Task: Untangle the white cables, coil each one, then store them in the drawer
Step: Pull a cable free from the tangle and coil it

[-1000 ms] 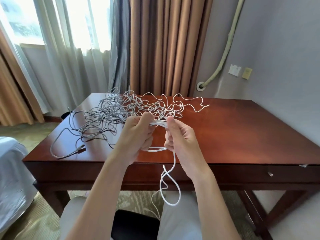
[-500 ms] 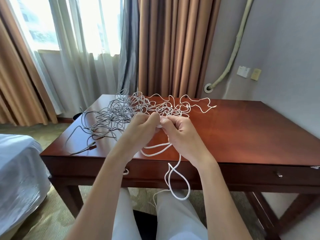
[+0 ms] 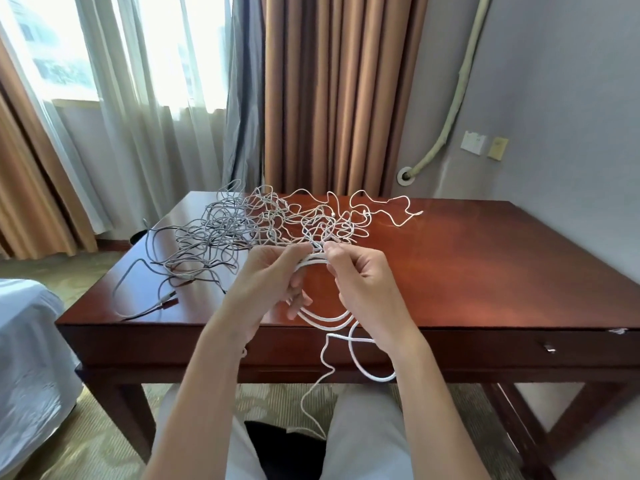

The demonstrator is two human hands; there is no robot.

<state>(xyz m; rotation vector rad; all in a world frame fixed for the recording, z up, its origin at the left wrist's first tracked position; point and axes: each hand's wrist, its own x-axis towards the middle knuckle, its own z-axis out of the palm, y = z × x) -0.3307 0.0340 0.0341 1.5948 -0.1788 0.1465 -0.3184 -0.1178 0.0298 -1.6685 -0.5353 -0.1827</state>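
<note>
Above desk [image 3: 485,271] edge | left hand [image 3: 266,282] grips white cable [image 3: 325,318] coils | right hand [image 3: 363,289] fingers pinch same cable

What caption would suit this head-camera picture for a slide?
Both hands, left hand and right hand, coil a white cable drawn from the tangle on a wooden desk.

The two hands have been drawn together: the left hand [image 3: 273,282] and right hand [image 3: 363,289], apart a second ago, are now nearly touching at the thin white cable [image 3: 325,320], whose hanging loops have been gathered closer beneath them.
</note>
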